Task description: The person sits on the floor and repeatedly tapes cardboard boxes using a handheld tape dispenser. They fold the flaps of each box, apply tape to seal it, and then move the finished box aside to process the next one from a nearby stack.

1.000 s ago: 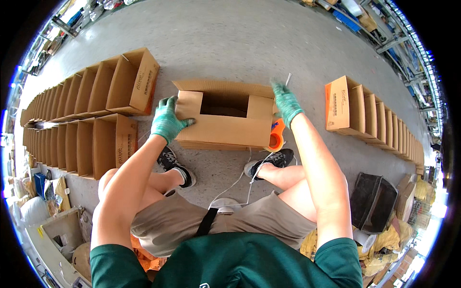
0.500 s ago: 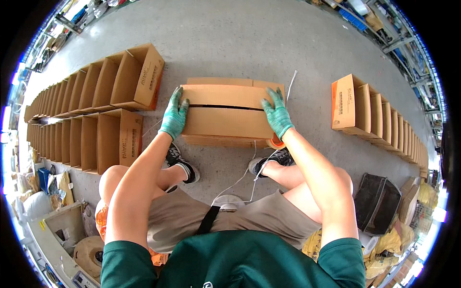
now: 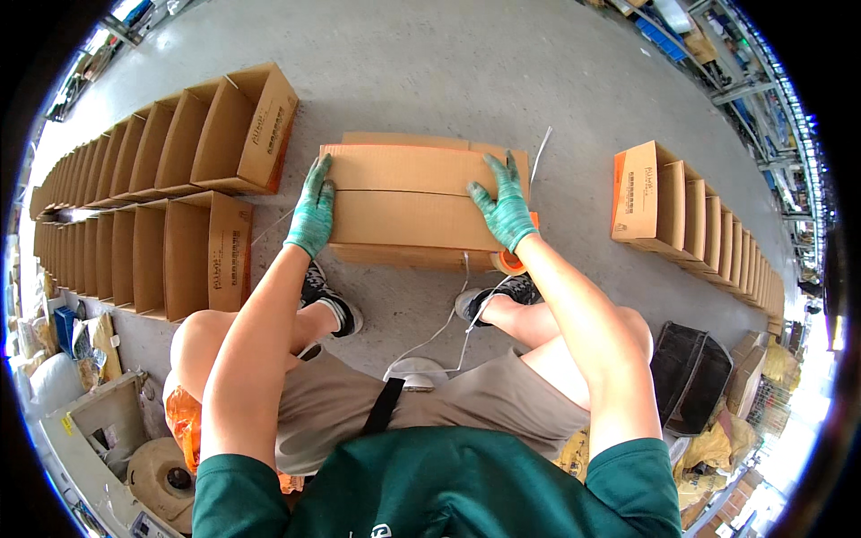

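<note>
A closed-up cardboard box (image 3: 413, 218) stands on the floor between my feet, its two top flaps meeting along a thin seam. My left hand (image 3: 312, 211), in a green glove, lies along the box's left edge with fingers stretched out. On the right end of the top rests my right hand (image 3: 506, 206), gloved alike, thumb and fingers spread over the flaps. An orange roll of tape (image 3: 509, 262) shows beside the box's near right corner, below my right wrist. Behind the box, more cardboard (image 3: 404, 139) sticks out; most of it is hidden.
Two long rows of open cartons (image 3: 224, 255) run along the left, and another carton row (image 3: 655, 197) stands to the right. A black plastic bin (image 3: 692, 377) sits at the lower right. White cord (image 3: 466, 332) trails near my right shoe. Shelving (image 3: 744, 90) lines the far right.
The dark gap between the top flaps has narrowed to a thin seam. My right hand has shifted slightly inward over the flaps. The whole view has moved a little.
</note>
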